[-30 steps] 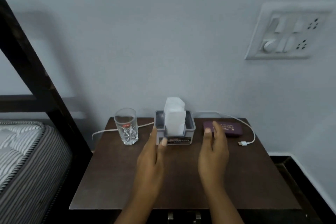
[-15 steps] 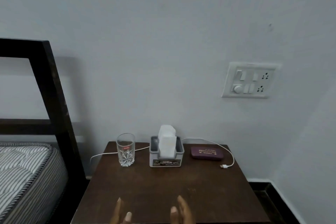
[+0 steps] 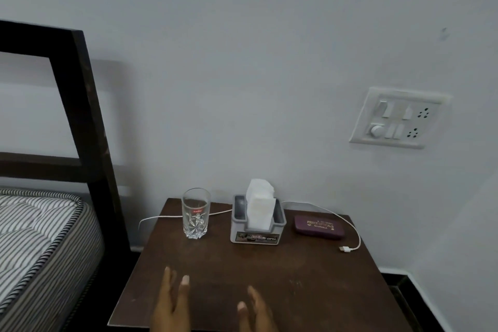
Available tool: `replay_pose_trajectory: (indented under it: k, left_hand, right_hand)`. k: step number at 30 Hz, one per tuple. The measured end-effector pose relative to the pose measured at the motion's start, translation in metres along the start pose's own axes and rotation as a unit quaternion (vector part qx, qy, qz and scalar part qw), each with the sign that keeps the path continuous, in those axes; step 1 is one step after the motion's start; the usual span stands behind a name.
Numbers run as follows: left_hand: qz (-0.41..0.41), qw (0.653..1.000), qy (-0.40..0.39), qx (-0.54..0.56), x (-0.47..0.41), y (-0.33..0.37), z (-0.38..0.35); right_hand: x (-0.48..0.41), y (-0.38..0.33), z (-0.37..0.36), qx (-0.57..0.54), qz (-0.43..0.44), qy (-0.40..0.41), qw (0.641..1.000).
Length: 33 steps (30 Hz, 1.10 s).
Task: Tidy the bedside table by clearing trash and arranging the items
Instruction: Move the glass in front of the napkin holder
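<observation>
Hovering over the near edge of the desk (image 3: 269,272), the left hand (image 3: 171,304) and right hand (image 3: 256,312) both show straight, loosely spread fingers and carry nothing. The hands sit a little apart from each other.

No trash shows on the dark wood, so I judge the clearing done and the arranging close to finished. The loose cable (image 3: 359,239) looks like the one item left to neaten. To do that well, I would take it at its plug (image 3: 345,249), which lies free near the right edge, and gather it in small loops rather than pull. The white line curves round the far side of the case (image 3: 319,226), passes behind the tissue holder (image 3: 257,232) and the glass (image 3: 196,213), then drops off the left edge. A tug could drag it against the glass, which is tall, narrow and looks empty, so it probably tips easily. Steadying it with the left hand seems wise.

These three items stand in a row along the back, well apart from the hands. On the left is the glass, and in the middle the grey holder with white tissues (image 3: 260,205) standing up out of it. On the right lies the flat purple case with gold lettering.

Beyond them rises the pale wall with a switch plate (image 3: 398,117). The bed (image 3: 35,237) with its dark headboard (image 3: 89,129) lies to the left.
</observation>
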<state>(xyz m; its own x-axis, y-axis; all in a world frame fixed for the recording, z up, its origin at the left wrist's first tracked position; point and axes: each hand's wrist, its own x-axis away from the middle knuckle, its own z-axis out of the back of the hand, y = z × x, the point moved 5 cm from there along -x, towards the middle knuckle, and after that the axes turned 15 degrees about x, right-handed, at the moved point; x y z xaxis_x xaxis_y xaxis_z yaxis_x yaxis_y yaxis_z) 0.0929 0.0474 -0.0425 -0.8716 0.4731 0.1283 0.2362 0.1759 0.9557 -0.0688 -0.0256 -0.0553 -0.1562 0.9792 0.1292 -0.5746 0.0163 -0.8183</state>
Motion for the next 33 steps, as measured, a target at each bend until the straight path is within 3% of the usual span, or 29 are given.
replay_pose_trajectory:
  k: [3, 9, 15, 25, 33]
  left_hand:
    - [-0.009, 0.999, -0.039, -0.035, -0.029, 0.011, -0.023]
    - [-0.050, 0.977, -0.123, -0.169, -0.104, 0.011, -0.041]
    - [-0.043, 0.967, -0.189, -0.165, -0.143, 0.003, -0.060]
    - [-0.108, 0.961, -0.178, -0.183, -0.116, 0.003, -0.054]
    - [-0.020, 0.962, -0.252, -0.104, -0.033, -0.024, -0.068]
  right_hand:
    - [-0.021, -0.032, -0.021, 0.002, 0.032, -0.008, 0.999]
    - [-0.081, -0.090, -0.067, 0.038, 0.117, -0.118, 0.985]
    - [-0.127, -0.105, -0.096, 0.056, 0.121, -0.168, 0.977]
    - [-0.105, -0.086, -0.086, 0.010, 0.140, -0.051, 0.989]
    - [-0.063, -0.006, -0.023, -0.071, 0.048, 0.004, 0.996]
